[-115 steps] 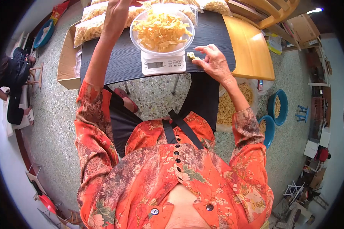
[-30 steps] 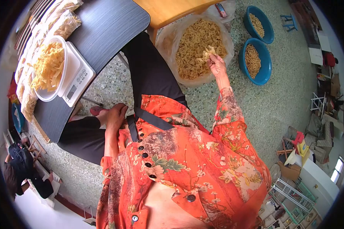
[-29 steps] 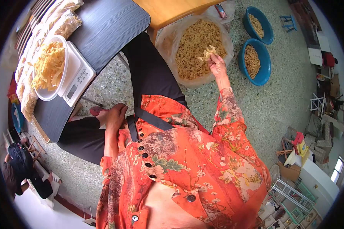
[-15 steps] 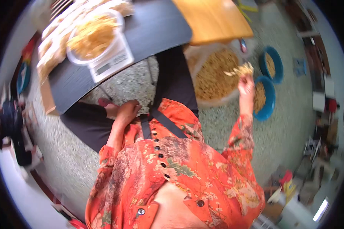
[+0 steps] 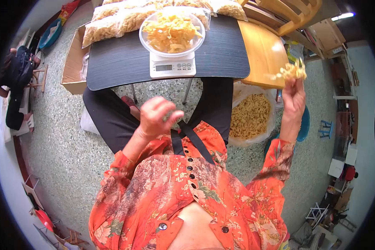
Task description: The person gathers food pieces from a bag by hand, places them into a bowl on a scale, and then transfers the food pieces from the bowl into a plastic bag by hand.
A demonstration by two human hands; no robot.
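Pale yellow dried pieces (image 5: 293, 70) are pinched in my right hand (image 5: 294, 96), which is raised at the right beside the wooden seat. My left hand (image 5: 155, 116) hovers over my lap, fingers apart and empty, near the front edge of the black table (image 5: 221, 50). On that table a clear round bowl (image 5: 173, 53) full of the same pieces rests on a white digital scale (image 5: 172, 68). An open bag of dried pieces (image 5: 251, 116) stands on the floor, below and left of my right hand.
Filled plastic bags (image 5: 131, 20) lie along the table's back. A cardboard box (image 5: 74, 62) is at the table's left, a wooden chair (image 5: 262, 52) at its right. A blue basin (image 5: 305, 125) is partly hidden behind my right forearm. Another person sits at the far left.
The view has turned toward the table. My left hand has risen from my leg and opened. My right hand still holds the pieces, now higher and beside the wooden chair.
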